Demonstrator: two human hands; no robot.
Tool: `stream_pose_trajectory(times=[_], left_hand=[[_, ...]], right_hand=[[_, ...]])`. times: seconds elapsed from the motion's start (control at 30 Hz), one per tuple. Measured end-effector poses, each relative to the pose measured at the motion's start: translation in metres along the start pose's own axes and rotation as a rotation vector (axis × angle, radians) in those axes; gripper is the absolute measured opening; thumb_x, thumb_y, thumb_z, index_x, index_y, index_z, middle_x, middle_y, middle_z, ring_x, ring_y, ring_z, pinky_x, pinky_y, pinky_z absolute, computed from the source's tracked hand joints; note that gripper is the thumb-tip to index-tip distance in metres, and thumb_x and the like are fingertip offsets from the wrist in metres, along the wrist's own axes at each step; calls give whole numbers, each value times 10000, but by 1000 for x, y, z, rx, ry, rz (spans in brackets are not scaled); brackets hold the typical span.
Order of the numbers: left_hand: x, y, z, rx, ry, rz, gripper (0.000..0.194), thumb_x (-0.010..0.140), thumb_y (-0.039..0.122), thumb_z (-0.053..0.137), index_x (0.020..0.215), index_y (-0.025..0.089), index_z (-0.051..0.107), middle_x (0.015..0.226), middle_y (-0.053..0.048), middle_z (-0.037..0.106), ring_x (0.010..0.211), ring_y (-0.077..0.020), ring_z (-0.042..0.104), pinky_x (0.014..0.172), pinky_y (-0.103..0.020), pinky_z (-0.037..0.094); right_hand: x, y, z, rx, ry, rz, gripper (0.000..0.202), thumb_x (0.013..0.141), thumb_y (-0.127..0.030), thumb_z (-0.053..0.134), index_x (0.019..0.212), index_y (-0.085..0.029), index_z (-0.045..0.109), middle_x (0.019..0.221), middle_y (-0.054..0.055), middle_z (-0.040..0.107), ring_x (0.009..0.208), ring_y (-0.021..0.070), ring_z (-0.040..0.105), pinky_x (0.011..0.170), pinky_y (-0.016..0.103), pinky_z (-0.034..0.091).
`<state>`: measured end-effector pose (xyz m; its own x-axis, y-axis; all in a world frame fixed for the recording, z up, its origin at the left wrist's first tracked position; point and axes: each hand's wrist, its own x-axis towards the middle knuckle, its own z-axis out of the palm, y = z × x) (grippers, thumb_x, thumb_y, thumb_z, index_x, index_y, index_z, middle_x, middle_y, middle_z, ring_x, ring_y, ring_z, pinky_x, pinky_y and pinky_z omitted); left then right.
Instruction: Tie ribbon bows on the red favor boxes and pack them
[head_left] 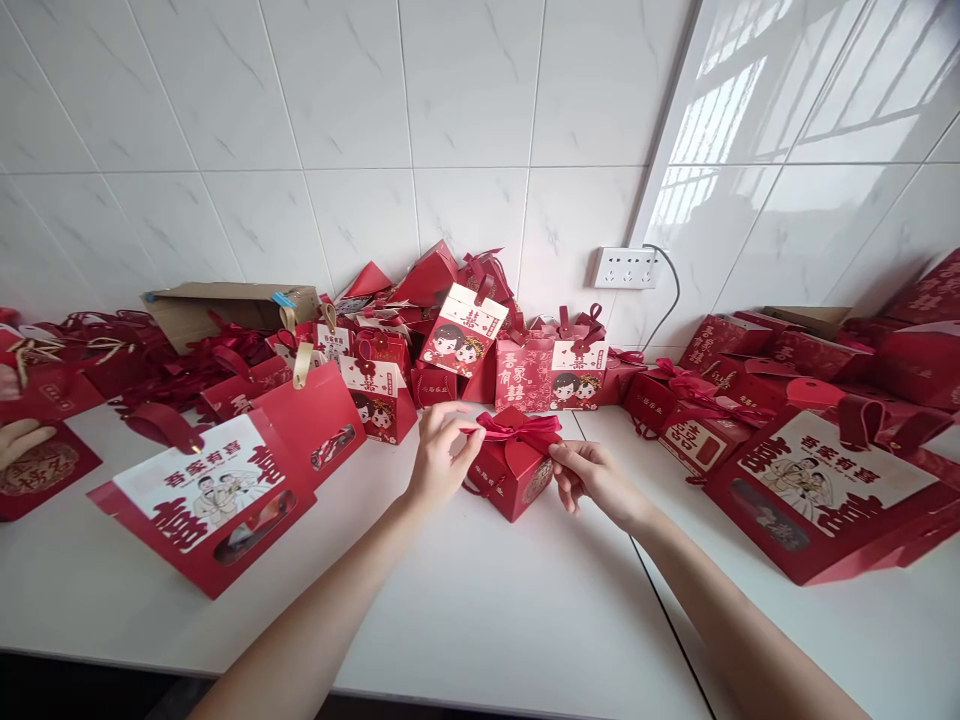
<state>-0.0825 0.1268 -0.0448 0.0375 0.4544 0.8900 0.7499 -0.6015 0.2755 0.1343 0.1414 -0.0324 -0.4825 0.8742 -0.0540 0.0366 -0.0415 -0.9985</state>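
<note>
A small red gift box stands on the white table in front of me, with a red ribbon bow on its top. My left hand is at the bow's left side, thumb and forefinger pinched on the ribbon loop. On the right side of the bow, my right hand pinches the ribbon's other end between thumb and fingers, beside the box's right face.
Large red boxes stand at left and right. A pile of red boxes, a cardboard box and a power strip are along the tiled wall. Another person's hand shows at the left edge.
</note>
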Motion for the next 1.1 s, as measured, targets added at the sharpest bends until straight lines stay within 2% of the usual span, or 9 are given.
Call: stream_pose_trajectory(times=[0.47,1.1], left_hand=[[0,0,-1,4,3,47,97,858,219,533,773,200,575,933,-35,558,916,-163,556,831,-332,449],[0,-2,0,-19,4,25,91,857,224,538,781,200,583,939,-39,558,924,-167,561,833,-346,460]], right_hand=[[0,1,0,0,5,-5,439,714,-575,591,591,-171,470,416,-55,492,332,84,496,354,198,376],[1,1,-2,36,3,2,425,703,-551,621,575,-172,479,394,-49,487,323,89,489,355,200,370]])
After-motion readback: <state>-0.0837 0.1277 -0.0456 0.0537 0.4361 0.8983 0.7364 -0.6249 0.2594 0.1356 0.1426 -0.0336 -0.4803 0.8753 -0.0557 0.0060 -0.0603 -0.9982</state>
